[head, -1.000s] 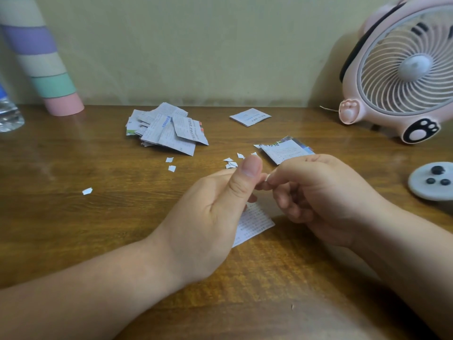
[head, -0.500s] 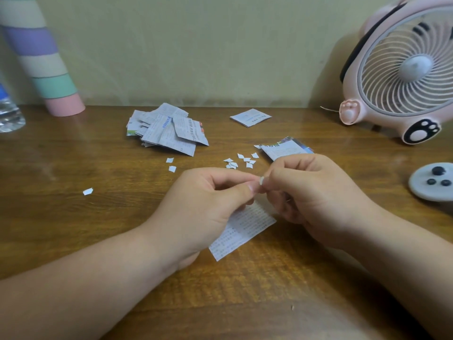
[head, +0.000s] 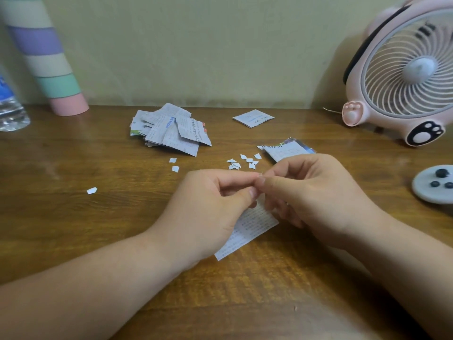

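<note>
White printed paper slip [head: 247,229] sits at centre frame just above the wooden counter [head: 73,217], its top edge pinched by the fingers of both left hand [head: 210,207] and right hand [head: 311,192], scraps [head: 242,161] lying beyond.

The table [head: 73,229] is brown wood with a smooth, faintly glossy grain, the printed slip [head: 247,229] and scraps [head: 242,161] are thin matt paper, the fan [head: 404,77] at far right is smooth pink plastic, and the far-left bottle [head: 11,111] is clear plastic.
</note>
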`<state>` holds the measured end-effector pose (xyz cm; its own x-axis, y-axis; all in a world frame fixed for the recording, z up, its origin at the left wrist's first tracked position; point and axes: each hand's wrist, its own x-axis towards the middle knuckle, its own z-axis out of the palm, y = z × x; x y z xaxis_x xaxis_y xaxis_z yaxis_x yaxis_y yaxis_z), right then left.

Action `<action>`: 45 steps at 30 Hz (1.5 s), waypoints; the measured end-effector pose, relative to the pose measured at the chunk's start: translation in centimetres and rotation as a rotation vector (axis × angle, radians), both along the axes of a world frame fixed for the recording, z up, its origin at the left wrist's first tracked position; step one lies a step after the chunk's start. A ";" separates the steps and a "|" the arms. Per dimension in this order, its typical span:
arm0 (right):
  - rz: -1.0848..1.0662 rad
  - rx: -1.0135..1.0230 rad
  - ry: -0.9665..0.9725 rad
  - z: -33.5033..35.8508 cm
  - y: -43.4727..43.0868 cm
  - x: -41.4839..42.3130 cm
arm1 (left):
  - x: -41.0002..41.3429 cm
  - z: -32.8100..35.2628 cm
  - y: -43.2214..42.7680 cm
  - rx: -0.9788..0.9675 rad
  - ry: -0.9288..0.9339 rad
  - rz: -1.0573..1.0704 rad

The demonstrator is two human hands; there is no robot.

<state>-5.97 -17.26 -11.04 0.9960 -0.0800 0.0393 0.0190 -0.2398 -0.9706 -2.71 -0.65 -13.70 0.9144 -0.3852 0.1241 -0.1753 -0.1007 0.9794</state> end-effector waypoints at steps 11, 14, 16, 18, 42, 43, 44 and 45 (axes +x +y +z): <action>-0.045 -0.057 -0.052 0.1 0.0 0.2 | -0.2 0.4 -0.1 -0.021 0.060 -0.021; -0.049 -0.127 -0.082 0.1 -0.3 0.3 | -0.2 0.3 -0.1 -0.072 0.091 0.004; -0.064 -0.199 -0.110 0.1 -0.6 0.5 | 0.0 0.4 -0.1 -0.111 0.136 0.039; -0.089 -0.280 -0.153 0.3 -0.9 0.8 | 0.2 0.6 0.0 -0.166 0.204 0.075; 0.095 -1.001 0.057 1.8 0.4 0.9 | 0.1 1.9 0.2 -0.415 0.458 0.225; 0.152 -1.053 0.113 2.0 0.7 0.2 | 0.1 1.9 0.1 -0.419 0.458 0.225; 0.188 -1.111 0.152 2.2 1.1 -0.3 | 0.2 1.8 0.1 -0.419 0.459 0.222; 0.202 -1.143 0.170 2.3 1.5 -0.7 | 0.2 1.7 0.1 -0.414 0.460 0.217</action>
